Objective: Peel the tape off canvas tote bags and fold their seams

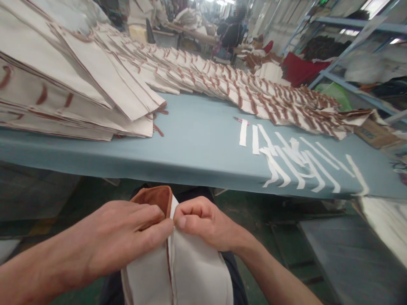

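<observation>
A cream fabric piece with brown piping and a brown inner side lies over my lap, its upper edge raised between my hands. My left hand pinches this edge from the left, thumb pressed along the piped seam. Close against it, my right hand is closed, with thumb and curled fingers pinching the edge on the other side of the seam. A narrow white strip stands up at the edge between the two hands. What lies under the fingertips is hidden.
Before me runs a table covered in blue-grey cloth. Stacked cream pieces are at its left, and overlapping rows of brown-trimmed pieces lie along the back. Several white strips are scattered at right. Shelving and a person are beyond.
</observation>
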A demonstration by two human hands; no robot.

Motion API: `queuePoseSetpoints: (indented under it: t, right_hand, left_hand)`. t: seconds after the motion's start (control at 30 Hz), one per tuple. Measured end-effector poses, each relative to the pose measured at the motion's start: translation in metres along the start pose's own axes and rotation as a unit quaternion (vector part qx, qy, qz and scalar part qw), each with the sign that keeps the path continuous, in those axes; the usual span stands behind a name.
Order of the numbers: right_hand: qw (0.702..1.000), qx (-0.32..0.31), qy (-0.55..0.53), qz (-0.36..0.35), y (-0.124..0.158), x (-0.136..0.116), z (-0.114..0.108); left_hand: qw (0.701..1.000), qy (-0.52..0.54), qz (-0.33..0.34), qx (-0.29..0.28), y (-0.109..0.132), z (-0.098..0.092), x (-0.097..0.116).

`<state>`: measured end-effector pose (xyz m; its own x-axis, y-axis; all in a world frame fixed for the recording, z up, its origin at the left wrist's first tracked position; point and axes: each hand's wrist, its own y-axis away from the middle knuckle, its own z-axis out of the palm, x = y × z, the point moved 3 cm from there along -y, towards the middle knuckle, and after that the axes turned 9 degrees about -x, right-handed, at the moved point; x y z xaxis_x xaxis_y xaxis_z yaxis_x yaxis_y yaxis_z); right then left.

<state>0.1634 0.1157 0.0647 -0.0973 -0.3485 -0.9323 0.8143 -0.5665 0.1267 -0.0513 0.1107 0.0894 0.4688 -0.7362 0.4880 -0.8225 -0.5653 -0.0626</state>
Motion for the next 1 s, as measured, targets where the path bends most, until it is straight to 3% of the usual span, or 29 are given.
queuePoseSetpoints:
  t: [0.1,0.2,0.4,0.53,0.67,0.87,1.0]
  right_hand:
    - [0.995,0.011,0.088,-0.041,0.001,-0.009,0.006]
    - [0.975,0.042,0.203,-0.081,0.004,-0.02,0.013]
    - [0.917,0.104,0.363,-0.126,0.011,-0.027,0.024]
    - [0.928,0.116,0.335,-0.116,0.007,-0.018,0.022]
    - [0.947,0.136,0.271,-0.106,0.003,-0.004,0.022]
    - [0.967,0.126,0.175,-0.133,0.0,0.007,0.029]
    - [0.949,0.121,0.232,-0.176,0.003,0.0,0.03]
  left_hand:
    - [0.999,0.028,0.027,0.021,-0.004,-0.002,0.01]
    - [0.992,0.119,-0.007,0.041,-0.009,-0.007,0.012]
    - [0.982,0.189,0.02,0.002,-0.016,-0.013,0.003]
    - [0.995,0.083,0.049,0.014,-0.011,-0.007,-0.002]
    - [0.992,0.001,0.091,0.083,-0.002,0.007,-0.007]
    - [0.977,0.154,0.062,0.132,0.0,0.037,-0.023]
    - [0.973,0.197,0.048,0.114,-0.003,0.036,-0.02]
